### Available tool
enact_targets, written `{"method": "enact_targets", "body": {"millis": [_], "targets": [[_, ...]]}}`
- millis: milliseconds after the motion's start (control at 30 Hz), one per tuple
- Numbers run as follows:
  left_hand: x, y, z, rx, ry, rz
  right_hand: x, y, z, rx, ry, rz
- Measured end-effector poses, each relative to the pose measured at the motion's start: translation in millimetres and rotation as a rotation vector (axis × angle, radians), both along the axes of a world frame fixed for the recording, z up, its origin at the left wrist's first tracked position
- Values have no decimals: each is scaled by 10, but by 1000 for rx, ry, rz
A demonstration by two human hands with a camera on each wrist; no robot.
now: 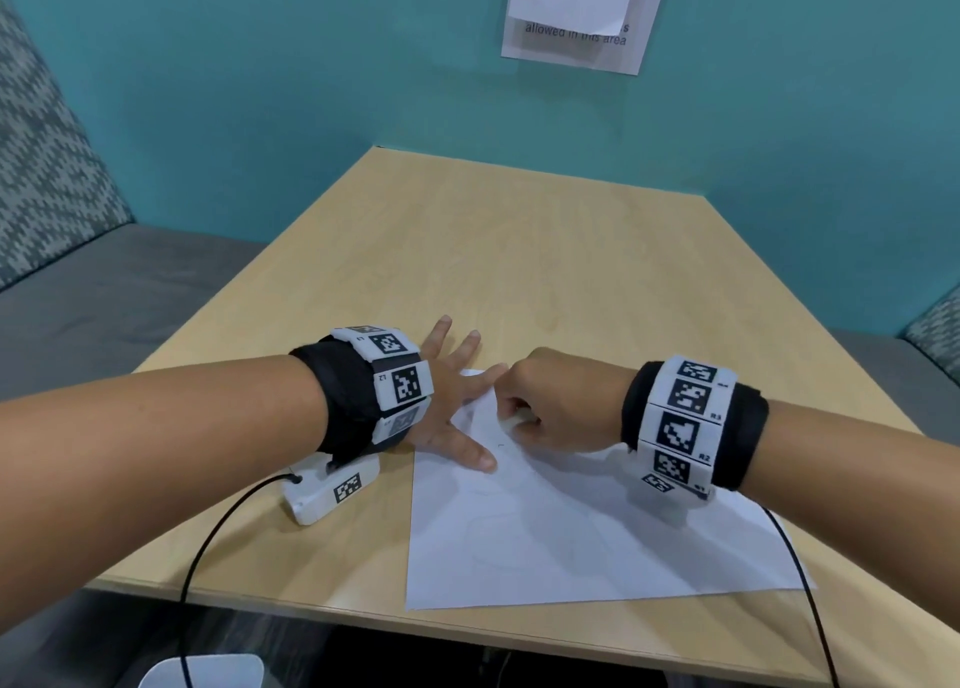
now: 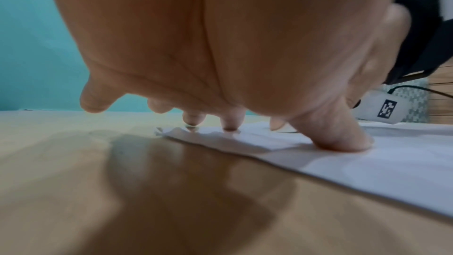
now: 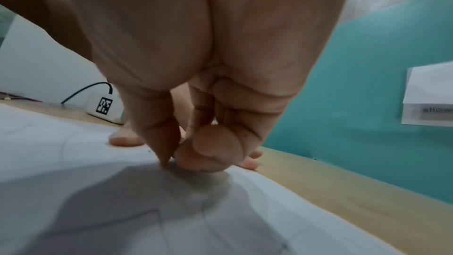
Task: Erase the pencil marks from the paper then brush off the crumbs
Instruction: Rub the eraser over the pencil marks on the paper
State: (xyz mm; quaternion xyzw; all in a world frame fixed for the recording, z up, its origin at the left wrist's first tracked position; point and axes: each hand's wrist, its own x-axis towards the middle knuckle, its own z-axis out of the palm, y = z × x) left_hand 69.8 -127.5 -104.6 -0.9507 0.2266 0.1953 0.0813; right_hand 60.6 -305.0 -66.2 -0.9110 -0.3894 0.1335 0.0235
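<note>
Left hand [image 1: 441, 401] flat, fingers splayed and straight, thumb [image 2: 338, 135] pressed down; right hand [image 1: 550, 406] curled in a tight fist-like pinch, thumb and fingertips [image 3: 206, 152] bunched and pointing down; both forearms extended forward, wrists banded.

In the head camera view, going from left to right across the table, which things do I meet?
White tagged camera box → spread left hand → curled right hand, fingers pressed onto the white paper sheet.
</note>
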Motion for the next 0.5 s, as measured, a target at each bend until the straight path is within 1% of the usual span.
{"method": "enact_targets", "body": {"millis": [167, 200, 300, 367, 433, 500], "targets": [[-91, -15, 56, 4, -62, -1, 53, 2, 9, -20, 7, 0], [-137, -2, 95, 5, -44, -6, 49, 1, 6, -26, 1, 5], [-304, 66, 181, 35, 109, 8, 87, -38, 15, -23, -9, -18], [-373, 114, 144, 40, 102, -11, 80, -39, 30, -3, 6, -28], [-375, 130, 88, 28, 67, -28, -38, 15, 32, 16, 55, 12], [-353, 124, 51, 16, 55, -33, -244, 104, 30, 35, 143, 86]]}}
